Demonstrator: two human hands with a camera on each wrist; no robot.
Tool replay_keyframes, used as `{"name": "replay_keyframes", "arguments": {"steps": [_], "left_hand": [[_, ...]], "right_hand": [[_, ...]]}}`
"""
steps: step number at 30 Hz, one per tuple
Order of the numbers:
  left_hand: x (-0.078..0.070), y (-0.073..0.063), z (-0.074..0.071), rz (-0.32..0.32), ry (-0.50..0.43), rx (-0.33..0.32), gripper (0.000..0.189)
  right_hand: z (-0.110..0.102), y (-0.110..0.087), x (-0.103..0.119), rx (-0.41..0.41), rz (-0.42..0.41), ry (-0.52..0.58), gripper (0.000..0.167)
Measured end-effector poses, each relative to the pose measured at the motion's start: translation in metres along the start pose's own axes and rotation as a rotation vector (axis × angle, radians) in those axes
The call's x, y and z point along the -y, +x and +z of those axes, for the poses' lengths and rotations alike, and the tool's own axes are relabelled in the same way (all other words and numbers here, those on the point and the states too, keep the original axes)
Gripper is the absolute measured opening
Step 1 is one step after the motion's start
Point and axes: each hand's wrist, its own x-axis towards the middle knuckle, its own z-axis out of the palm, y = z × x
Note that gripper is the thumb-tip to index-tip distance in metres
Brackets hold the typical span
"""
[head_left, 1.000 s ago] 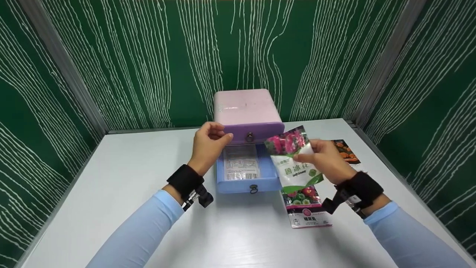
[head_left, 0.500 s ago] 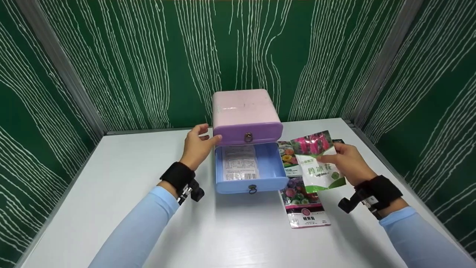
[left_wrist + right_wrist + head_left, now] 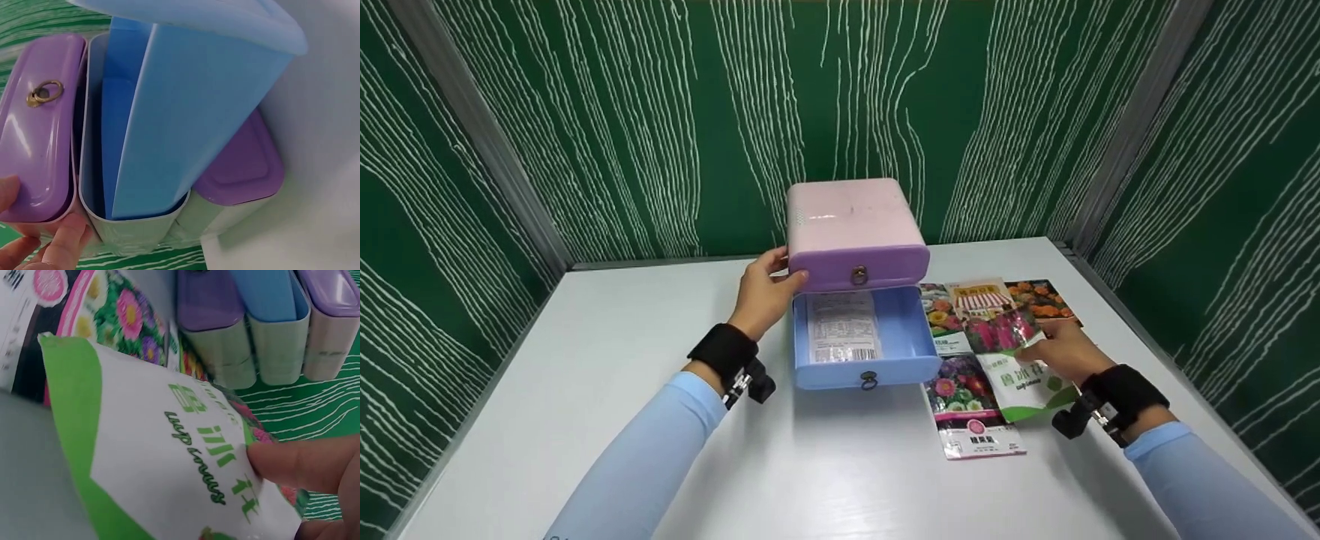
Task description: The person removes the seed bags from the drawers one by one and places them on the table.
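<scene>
A small stacked drawer cabinet [image 3: 851, 214] stands toward the back of the table, with a pink top and a purple top drawer. Its blue drawer [image 3: 867, 373] is pulled out and holds a clear, printed packet [image 3: 844, 330] with a barcode. My left hand [image 3: 765, 296] grips the cabinet's upper left side, thumb on the purple front and fingers along the side. On the right, my right hand [image 3: 1069, 351] pinches a white and green seed packet [image 3: 152, 455] with pink flowers by its right edge. That packet lies low over the other packets; whether it touches the table is unclear.
Several seed packets lie right of the cabinet: a pink-banded one [image 3: 975, 420] in front, one with a striped awning [image 3: 982, 296], one with orange flowers [image 3: 1039, 298]. In the left wrist view a lower purple drawer [image 3: 244, 163] shows under the blue one.
My right hand has carried the white and green packet right and down, away from the blue drawer, uncovering packets behind. My left hand has shifted left onto the cabinet's side.
</scene>
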Motion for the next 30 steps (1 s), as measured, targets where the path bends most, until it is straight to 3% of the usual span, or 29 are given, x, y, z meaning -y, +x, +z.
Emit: {"name": "replay_keyframes", "arguments": {"steps": [4, 7, 20, 30], "left_hand": [[-0.001, 0.0, 0.001, -0.002, -0.009, -0.002, 0.06], [-0.002, -0.001, 0.002, -0.004, -0.012, -0.006, 0.06], [0.001, -0.001, 0.002, 0.01, -0.011, -0.008, 0.06], [0.001, -0.003, 0.004, 0.002, -0.023, -0.015, 0.059]], "right_hand": [[-0.006, 0.002, -0.009, 0.014, 0.033, -0.06, 0.084], [-0.01, 0.002, -0.016, 0.04, 0.08, -0.076, 0.099], [-0.011, 0.009, -0.032, -0.023, 0.097, -0.212, 0.046], [-0.008, 0.008, -0.04, -0.015, 0.114, -0.345, 0.037]]}}
